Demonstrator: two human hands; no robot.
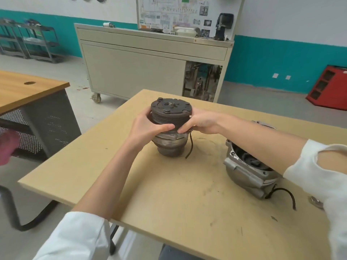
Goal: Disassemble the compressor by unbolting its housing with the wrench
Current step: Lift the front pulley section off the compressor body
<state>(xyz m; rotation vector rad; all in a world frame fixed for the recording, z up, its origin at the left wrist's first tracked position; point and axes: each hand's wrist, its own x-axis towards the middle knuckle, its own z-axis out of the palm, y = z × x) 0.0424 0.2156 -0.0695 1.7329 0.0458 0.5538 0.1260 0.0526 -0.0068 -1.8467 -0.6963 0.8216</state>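
The compressor's front part, with a dark ribbed pulley and clutch plate on top, stands upright on the tan table. My left hand grips the pulley's left side, thumb across its front. My right hand grips the right side, fingers curled round its lower rim. A black wire hangs from this part. The silver housing lies open on the table at the right, partly under my right forearm, with its own black cable. A small metal piece shows by my right sleeve; I cannot tell if it is the wrench.
A wooden desk stands at the left with a gap of floor between. A beige wheeled cabinet with a wiring-diagram board stands behind the table. A red rack sits at the far right wall, grey shelving at the far left.
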